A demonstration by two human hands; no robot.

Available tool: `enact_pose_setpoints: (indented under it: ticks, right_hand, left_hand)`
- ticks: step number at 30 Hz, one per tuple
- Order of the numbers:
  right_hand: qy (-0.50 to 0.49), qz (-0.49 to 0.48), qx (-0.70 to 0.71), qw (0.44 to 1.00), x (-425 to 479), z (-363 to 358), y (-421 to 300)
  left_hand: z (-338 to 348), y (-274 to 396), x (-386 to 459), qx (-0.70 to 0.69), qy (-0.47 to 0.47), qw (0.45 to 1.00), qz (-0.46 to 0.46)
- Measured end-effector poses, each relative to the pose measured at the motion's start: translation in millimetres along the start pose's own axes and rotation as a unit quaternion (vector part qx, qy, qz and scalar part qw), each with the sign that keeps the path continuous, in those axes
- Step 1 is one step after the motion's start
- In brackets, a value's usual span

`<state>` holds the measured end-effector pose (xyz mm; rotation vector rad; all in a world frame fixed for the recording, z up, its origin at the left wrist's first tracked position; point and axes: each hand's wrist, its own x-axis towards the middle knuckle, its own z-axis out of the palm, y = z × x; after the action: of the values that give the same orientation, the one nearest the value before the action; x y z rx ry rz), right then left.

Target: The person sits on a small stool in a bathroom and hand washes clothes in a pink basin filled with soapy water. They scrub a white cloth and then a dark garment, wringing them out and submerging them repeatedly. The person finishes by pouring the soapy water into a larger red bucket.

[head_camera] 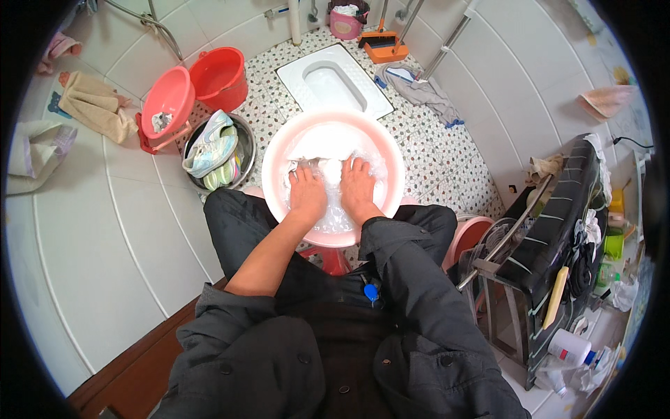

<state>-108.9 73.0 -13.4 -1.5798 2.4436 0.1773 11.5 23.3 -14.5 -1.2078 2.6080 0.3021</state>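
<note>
Before me, between my knees, stands a pink plastic basin (335, 239) with sudsy water and a white cloth (327, 140) in it. My left hand (308, 194) lies palm down on the cloth near the basin's left side, fingers pointing away from me. Beside it, to the right, my right hand (359, 187) presses on the cloth too, fingertips at its edge. White material shows between the two hands. Whether the fingers grip the cloth cannot be told, as suds and glare hide its lower parts. A red plastic stool (334, 261) shows below the basin.
A metal basin (251, 157) with sneakers (213, 146), a red bucket (220, 78) and a pink basin (168, 102) are at left. Beyond is a squat toilet (335, 78). A broom and orange dustpan (387, 51) stand behind; a black-covered rack (549, 209) is at right.
</note>
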Motion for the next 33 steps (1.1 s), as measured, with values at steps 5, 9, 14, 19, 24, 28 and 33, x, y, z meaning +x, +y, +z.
enact_pose_setpoints:
  ticks: [5, 9, 14, 19, 24, 28, 33]
  right_hand:
    - [-0.049, -0.015, 0.079, 0.996, 12.1, 32.5, 17.0]
    - [-0.085, -0.073, 0.004, 0.994, 21.0, 23.6, 13.6]
    - [0.147, -0.035, 0.045, 0.988, -16.9, -24.3, 26.7]
    - [0.087, 0.103, 0.243, 0.961, -30.7, -13.4, 4.8]
    - [0.07, -0.011, 0.364, 0.929, -8.6, 9.4, 15.9]
    - [0.132, -0.15, 0.336, 0.921, -35.8, -38.6, 0.8]
    - [0.149, -0.156, 0.284, 0.934, -64.4, -71.6, -18.6]
  left_hand:
    - [-12.9, 8.1, -4.3, 0.101, -0.084, 0.989, 0.067]
    - [-4.8, -2.0, 7.5, 0.003, -0.148, 0.988, 0.031]
    - [-6.5, -4.7, -18.1, -0.134, 0.194, 0.972, 0.024]
    - [-10.3, -1.1, -35.4, -0.549, -0.043, 0.823, -0.137]
    - [-47.6, 19.2, -20.4, -0.864, -0.163, 0.435, -0.194]
    - [-47.1, 9.5, 11.3, -0.921, -0.199, 0.27, -0.199]
    - [20.5, -5.5, 38.5, -0.922, -0.267, 0.242, -0.144]
